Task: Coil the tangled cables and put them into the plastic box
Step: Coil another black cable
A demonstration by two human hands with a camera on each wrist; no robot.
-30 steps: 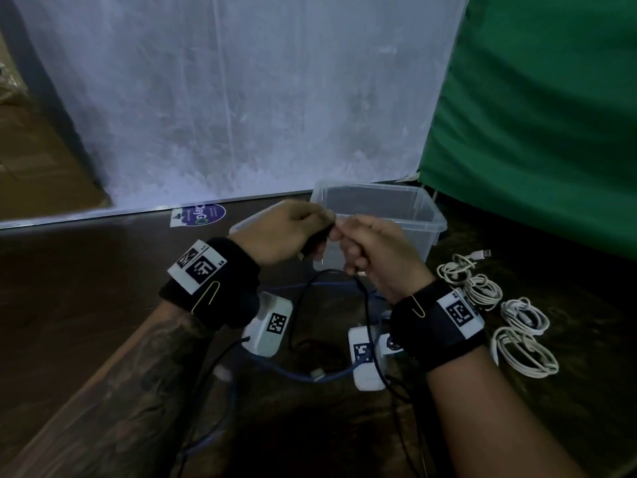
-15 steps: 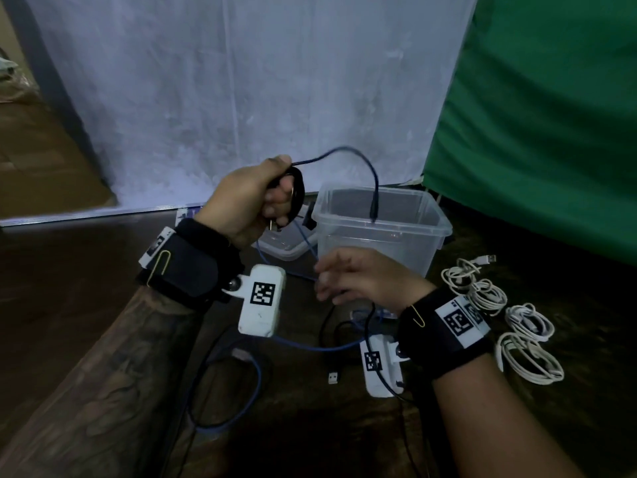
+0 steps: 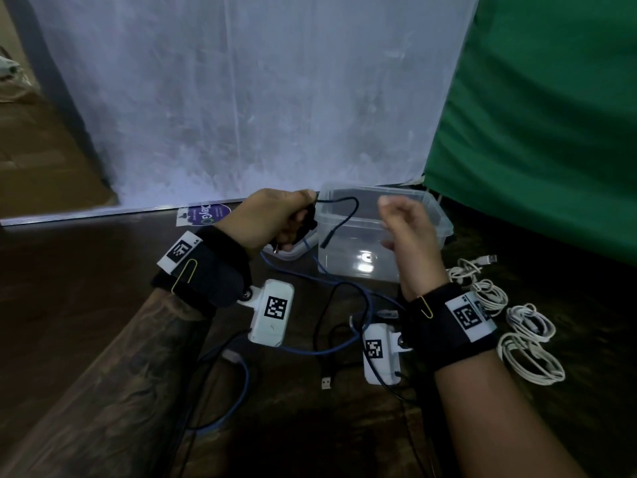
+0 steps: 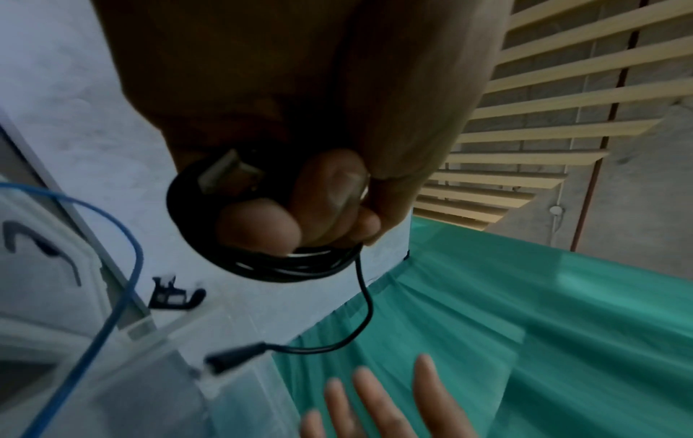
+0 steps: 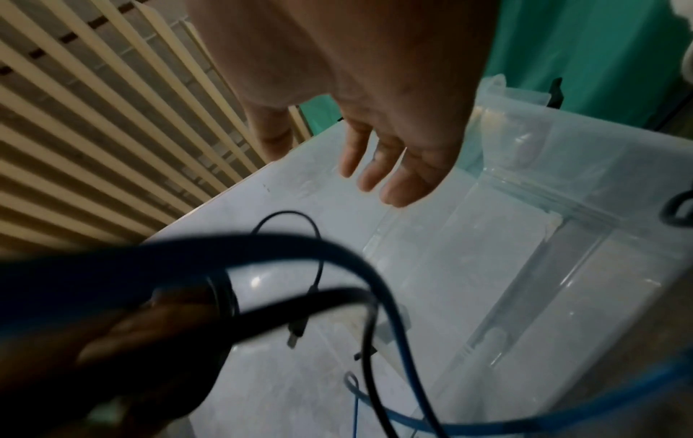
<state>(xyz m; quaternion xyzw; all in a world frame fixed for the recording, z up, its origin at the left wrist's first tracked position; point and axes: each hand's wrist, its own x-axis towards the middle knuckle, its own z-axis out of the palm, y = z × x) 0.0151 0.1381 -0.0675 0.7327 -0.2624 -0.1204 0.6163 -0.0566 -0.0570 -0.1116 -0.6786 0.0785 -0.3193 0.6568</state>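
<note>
A coiled black cable [image 3: 306,220], wound in several loops and gripped in the curled fingers [image 4: 258,228] of the left hand [image 3: 275,219], raised just left of the clear plastic box [image 3: 431,215]. One loose end arching out of the coil toward the right, its plug [image 3: 325,241] hanging in front of the box's near wall; a metal USB plug [image 4: 228,172] tucked inside the fist beside the loops. Right hand [image 3: 406,236] lifted in front of the box, fingers [image 5: 397,180] relaxed and spread, holding nothing, apart from the cable's dangling end. Box upright on the dark surface [image 3: 86,288], lid off, nothing visible inside from the head view. A lid or shallow tray [image 3: 293,251] just left of it, partly hidden by the left hand. A blue cable [image 3: 310,351] trailing loose across the surface beneath both wrists, running up past the box's left corner and looping down near the left forearm. Another thin black cable [image 3: 319,326] tangled with it, a USB end [image 3: 326,382] lying flat between the two arms. Four bundles of white cables [image 3: 531,357] already coiled, lying right of the box and near the right wrist. White wrist cameras with square markers strapped under both black wristbands. A white backdrop [image 3: 241,98] behind, green cloth [image 3: 551,115] to the right, a purple sticker [image 3: 206,215] at the backdrop's foot.
</note>
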